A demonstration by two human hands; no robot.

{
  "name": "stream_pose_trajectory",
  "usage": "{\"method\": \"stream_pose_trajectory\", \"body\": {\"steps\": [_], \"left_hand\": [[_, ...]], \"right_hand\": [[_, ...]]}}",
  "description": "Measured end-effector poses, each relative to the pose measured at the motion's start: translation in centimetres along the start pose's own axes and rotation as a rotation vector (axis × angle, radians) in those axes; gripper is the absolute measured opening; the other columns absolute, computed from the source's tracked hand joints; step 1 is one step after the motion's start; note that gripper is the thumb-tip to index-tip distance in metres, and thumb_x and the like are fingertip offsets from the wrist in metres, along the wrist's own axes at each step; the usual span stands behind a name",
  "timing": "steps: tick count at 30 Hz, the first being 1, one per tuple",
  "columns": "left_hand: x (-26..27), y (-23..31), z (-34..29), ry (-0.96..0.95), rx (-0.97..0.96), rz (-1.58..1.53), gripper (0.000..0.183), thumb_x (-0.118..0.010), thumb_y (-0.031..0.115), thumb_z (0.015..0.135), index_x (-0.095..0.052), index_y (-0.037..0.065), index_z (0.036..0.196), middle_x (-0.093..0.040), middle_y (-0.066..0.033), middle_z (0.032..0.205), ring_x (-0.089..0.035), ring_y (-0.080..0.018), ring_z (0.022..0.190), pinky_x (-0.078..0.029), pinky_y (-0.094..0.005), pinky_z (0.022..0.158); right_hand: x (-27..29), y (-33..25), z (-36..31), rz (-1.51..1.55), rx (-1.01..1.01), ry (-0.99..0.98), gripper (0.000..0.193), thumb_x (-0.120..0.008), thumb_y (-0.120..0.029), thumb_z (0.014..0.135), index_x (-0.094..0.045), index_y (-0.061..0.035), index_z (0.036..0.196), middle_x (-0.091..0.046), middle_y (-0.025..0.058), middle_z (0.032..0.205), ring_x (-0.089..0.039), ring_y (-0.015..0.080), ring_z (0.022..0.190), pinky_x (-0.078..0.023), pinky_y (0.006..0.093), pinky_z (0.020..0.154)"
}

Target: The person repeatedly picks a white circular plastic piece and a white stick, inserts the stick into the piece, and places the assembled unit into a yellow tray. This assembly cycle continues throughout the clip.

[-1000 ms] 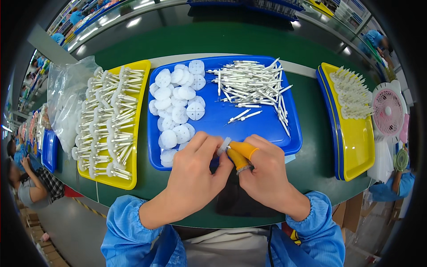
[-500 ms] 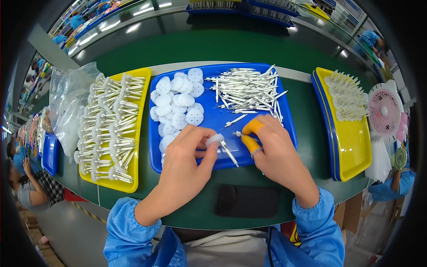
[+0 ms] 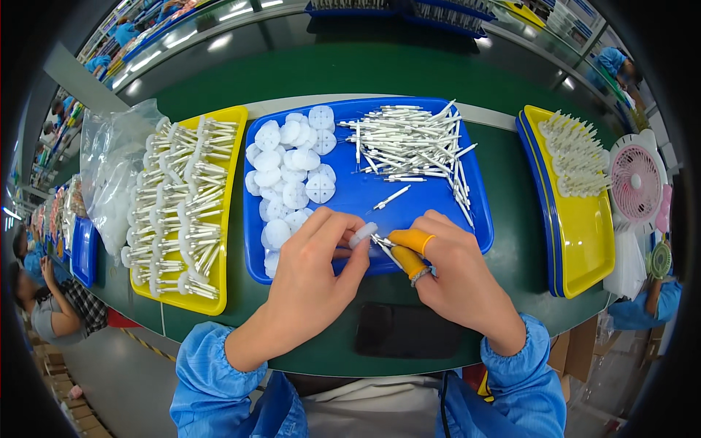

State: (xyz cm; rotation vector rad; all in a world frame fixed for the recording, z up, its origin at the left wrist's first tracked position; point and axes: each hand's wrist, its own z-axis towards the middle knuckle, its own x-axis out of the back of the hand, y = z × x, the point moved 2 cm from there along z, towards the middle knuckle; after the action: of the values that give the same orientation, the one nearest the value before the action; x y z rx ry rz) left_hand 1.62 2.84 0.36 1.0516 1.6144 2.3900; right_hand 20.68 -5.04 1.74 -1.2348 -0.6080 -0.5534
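In the head view, the left hand (image 3: pixel 310 281) pinches a small white round disc (image 3: pixel 363 235) between thumb and fingertips, holding it just over the near edge of the blue tray (image 3: pixel 365 197). The right hand (image 3: pixel 456 281), with orange rubber covers on its thumb and forefinger, grips a thin white pin (image 3: pixel 385 248) whose tip meets the disc, so the two hands come together at the middle of the tray's front rim. Both hands are closed on their parts, neither one slack. Inside the blue tray a heap of white discs (image 3: pixel 288 175) lies on the left side and a pile of white pins (image 3: pixel 412 146) on the right, with one loose pin (image 3: pixel 392 197) lying apart between them. To the left, touching the blue tray, a yellow tray (image 3: pixel 226 219) carries rows of finished white pieces (image 3: pixel 179 197), each a disc on a pin. Beyond it sits a clear plastic bag (image 3: pixel 109 175) with white parts inside. On the right a second yellow tray (image 3: pixel 584 233), stacked on a blue one, holds more white pieces near its far end. A small pink fan (image 3: pixel 635 182) stands just beside that tray. A dark phone (image 3: pixel 409 330) lies flat on the green table (image 3: pixel 511 182) between the wrists, near the person's body.
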Motion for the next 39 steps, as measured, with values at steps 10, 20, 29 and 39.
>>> {"method": "stream_pose_trajectory", "body": {"steps": [10, 20, 29, 39], "left_hand": [[-0.3, -0.2, -0.3, 0.025, 0.053, 0.002, 0.018, -0.083, -0.005, 0.093, -0.072, -0.004, 0.108, -0.074, -0.011, 0.097, -0.077, -0.0174, 0.088, -0.07, -0.0333, 0.079], [-0.3, 0.4, -0.6, 0.062, -0.036, 0.041, 0.016, -0.079, -0.001, 0.091, -0.071, -0.003, 0.104, -0.068, -0.0154, 0.095, -0.077, -0.0303, 0.082, -0.065, -0.0377, 0.072], [-0.8, -0.2, -1.5, 0.064, -0.034, 0.136, 0.018, -0.08, 0.001, 0.09, -0.071, -0.002, 0.105, -0.065, -0.0164, 0.095, -0.071, -0.0343, 0.072, -0.054, -0.0455, 0.061], [0.9, -0.5, 0.2, 0.121, 0.023, 0.044, 0.012, -0.078, -0.003, 0.097, -0.076, -0.005, 0.108, -0.07, -0.0111, 0.105, -0.077, -0.0194, 0.092, -0.069, -0.0347, 0.08]], "right_hand": [[-0.8, -0.3, 0.0, -0.056, 0.001, 0.02, 0.031, -0.07, 0.01, 0.072, -0.072, 0.0066, 0.102, -0.06, 0.0182, 0.093, -0.06, 0.0384, 0.095, -0.05, 0.0482, 0.084], [-1.9, -0.9, -0.6, 0.047, -0.03, 0.166, 0.019, -0.069, 0.01, 0.066, -0.068, 0.0054, 0.084, -0.059, 0.017, 0.084, -0.06, 0.0409, 0.081, -0.049, 0.0514, 0.072], [-3.0, -1.3, -0.1, 0.08, -0.059, 0.202, 0.016, -0.069, 0.01, 0.068, -0.07, 0.0035, 0.082, -0.062, 0.0165, 0.083, -0.061, 0.0416, 0.08, -0.049, 0.0506, 0.07], [-1.6, 3.8, 3.5, -0.365, 0.039, 0.176, 0.017, -0.075, 0.009, 0.075, -0.077, 0.0064, 0.091, -0.065, 0.0166, 0.11, -0.062, 0.0357, 0.108, -0.051, 0.0465, 0.091]]}}
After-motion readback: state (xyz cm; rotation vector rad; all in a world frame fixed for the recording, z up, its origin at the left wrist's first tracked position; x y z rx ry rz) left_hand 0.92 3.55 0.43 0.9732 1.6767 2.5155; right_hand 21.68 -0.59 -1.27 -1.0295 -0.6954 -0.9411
